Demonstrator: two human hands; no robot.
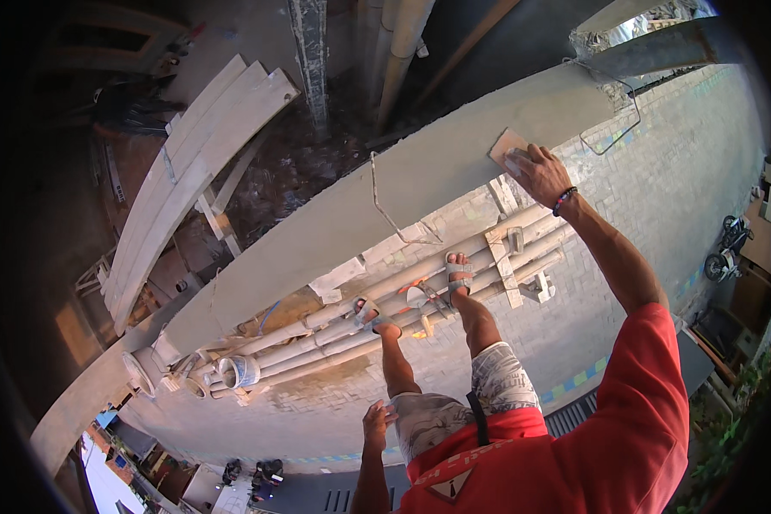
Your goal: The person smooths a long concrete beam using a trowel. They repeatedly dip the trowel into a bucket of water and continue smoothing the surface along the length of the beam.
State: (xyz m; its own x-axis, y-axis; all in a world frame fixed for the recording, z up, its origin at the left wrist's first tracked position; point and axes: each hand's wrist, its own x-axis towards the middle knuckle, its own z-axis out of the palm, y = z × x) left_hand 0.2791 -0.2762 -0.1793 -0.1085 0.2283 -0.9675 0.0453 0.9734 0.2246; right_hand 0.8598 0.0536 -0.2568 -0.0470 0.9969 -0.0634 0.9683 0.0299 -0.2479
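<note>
In my right hand (pixel 541 177) is a plastering float (pixel 507 141), its flat reddish-tan face against the smooth grey band of plaster (pixel 445 154). The fingers wrap round its back, and the arm reaches out far to the right. My left hand (pixel 377 422) hangs low beside my thigh, holding nothing that I can see, fingers loosely bent and a little apart. The plastered band curves from the lower left to the upper right. A bent metal rod (pixel 375 193) sticks out of it near the middle, and another rod loop (pixel 636 116) juts out right of my hand.
My sandalled feet stand on a scaffold of long bamboo poles (pixel 317 343), high above a paved ground (pixel 334 428). A trowel (pixel 416 297) lies between my feet. Left along the poles sits a bucket (pixel 240 371). Curved boards (pixel 206 146) rise beyond the band. Parked motorcycles (pixel 728 244) stand below.
</note>
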